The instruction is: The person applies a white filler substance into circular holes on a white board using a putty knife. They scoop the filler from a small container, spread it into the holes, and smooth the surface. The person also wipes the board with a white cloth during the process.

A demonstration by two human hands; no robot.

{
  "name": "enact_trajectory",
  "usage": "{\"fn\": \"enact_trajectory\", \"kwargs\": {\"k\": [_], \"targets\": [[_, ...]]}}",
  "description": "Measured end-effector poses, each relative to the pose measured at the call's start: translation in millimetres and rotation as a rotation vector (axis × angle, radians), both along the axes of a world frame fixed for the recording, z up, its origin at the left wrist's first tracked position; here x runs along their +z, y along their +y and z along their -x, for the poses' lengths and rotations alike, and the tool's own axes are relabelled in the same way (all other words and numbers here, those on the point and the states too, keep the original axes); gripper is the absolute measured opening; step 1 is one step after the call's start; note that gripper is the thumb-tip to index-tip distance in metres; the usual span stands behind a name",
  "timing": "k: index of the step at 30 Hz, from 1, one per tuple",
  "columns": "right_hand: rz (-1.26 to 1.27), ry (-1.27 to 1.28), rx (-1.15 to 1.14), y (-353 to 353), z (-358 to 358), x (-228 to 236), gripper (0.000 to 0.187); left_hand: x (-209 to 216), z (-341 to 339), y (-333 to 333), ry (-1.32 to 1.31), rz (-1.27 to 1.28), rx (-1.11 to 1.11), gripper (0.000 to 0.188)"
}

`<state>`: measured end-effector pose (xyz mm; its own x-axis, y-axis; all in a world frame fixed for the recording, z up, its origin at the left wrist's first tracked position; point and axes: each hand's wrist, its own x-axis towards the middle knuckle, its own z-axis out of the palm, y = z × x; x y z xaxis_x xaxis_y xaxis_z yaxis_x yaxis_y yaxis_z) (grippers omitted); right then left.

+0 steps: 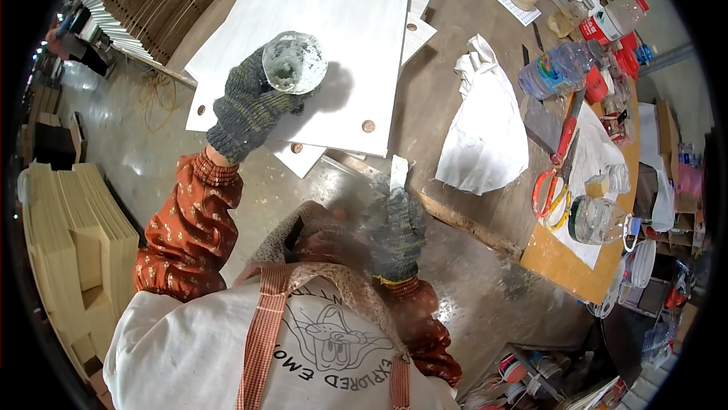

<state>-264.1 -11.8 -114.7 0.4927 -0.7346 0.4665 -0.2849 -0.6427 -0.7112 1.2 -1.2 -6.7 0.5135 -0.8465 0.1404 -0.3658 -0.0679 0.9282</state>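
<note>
Left hand: in a dark knitted glove, the left hand (246, 110) is clamped around the side of a small cup (295, 63), its open mouth turned up toward the head.
Cup: smeared with pale grey paste inside and at the rim; it is over the top white panel (341, 19), casting a shadow there, and seems held clear of it.
Right hand: the gloved right hand (396, 232) is closed on a flat tool (399, 171) just off the table edge; its pale blade pokes past the glove, its handle is hidden, and blur hides the fingers.
White panels: at least 3 overlap in a fanned stack, the top panel showing 2 round holes near its lower corners.
Spill risk: tipping the cup further could drop paste on the white face; a stiff, coated glove might cause such a slip.
Shift risk: leaning on the fanned, overhanging stack could slide a panel off the table (447, 12).
Cloth: a crumpled white cloth (485, 125) lies to the right of the stack.
Clutter: beyond it, red-handled scissors (542, 194), a plastic bottle (557, 72) and a clear jar (595, 220); a wide elbow swing could knock these.
</note>
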Motion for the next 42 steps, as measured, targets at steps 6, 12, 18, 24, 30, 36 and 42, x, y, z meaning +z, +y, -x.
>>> {"fn": "enact_trajectory", "kwargs": {"k": [6, 12, 18, 24, 30, 36, 42], "targets": [[-0.951, -0.74, 0.205, 10.5, -11.9, 6.3, 0.029, -0.7, -3.9, -2.8, -0.159, -0.048, -0.015, 0.051], [0.02, 0.003, -0.092, -0.4, -6.3, 16.7, 0.027, -11.6, -10.9, -3.4, -0.169, -0.023, -0.069, 0.038], [-0.542, -0.158, -0.064, -8.6, 8.1, 45.0, 0.024, -2.4, -7.8, -5.3, -0.271, -0.13, -0.092, 0.039], [-0.762, -0.218, -0.033, -16.9, 11.7, 63.7, 0.025, -17.0, -10.8, -2.3, -0.072, 0.064, -0.109, 0.039], [-0.303, 0.032, 0.059, -24.9, 20.0, 63.5, 0.028, -1.7, -5.8, -3.1, -0.312, -0.104, -0.048, 0.037], [0.065, 0.18, 0.14, -40.8, 23.8, 73.7, 0.028, -8.1, -6.0, -1.8, -0.25, -0.022, -0.03, 0.035], [-0.268, 0.072, 0.098, -41.3, 24.8, 53.3, 0.028, -2.1, -6.6, -2.1, -0.29, -0.034, -0.028, 0.053]]}}
